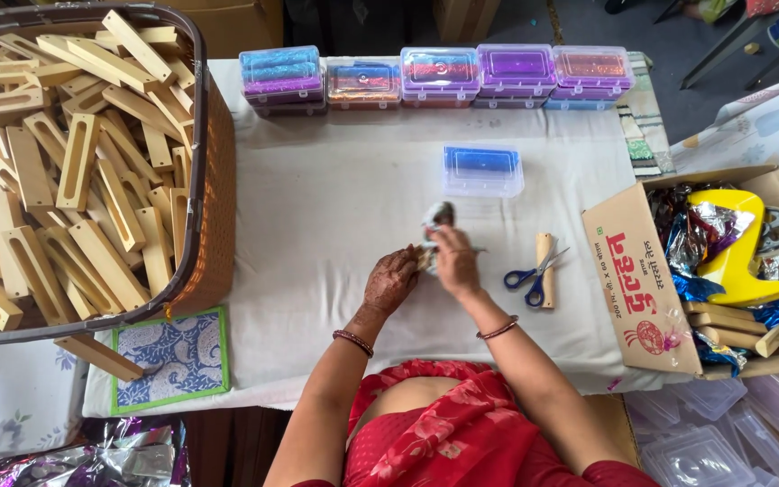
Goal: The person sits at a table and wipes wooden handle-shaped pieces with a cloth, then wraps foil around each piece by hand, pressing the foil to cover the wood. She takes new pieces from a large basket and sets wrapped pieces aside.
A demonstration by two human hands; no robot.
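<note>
Silver foil (437,216), gripped between both hands (426,271)

Big basket (214,180) at left held pale wooden blocks (65,171). Five clear boxes of coloured glitter (439,74) lined far table edge; sixth, blue box (482,169), stood alone nearer. Blue-handled scissors (532,278) lay touching wooden stick (545,261). Cardboard carton (633,280) at right held yellow tape dispenser (734,248), foil wrappers (710,230).

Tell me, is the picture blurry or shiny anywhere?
Head view: soft, even daylight with faint shadows; the crinkled silver foil piece between the left hand and right hand looks slightly smeared; the clear-lidded plastic box with blue inside shows pale glare; edges bend slightly from the wide lens.
</note>
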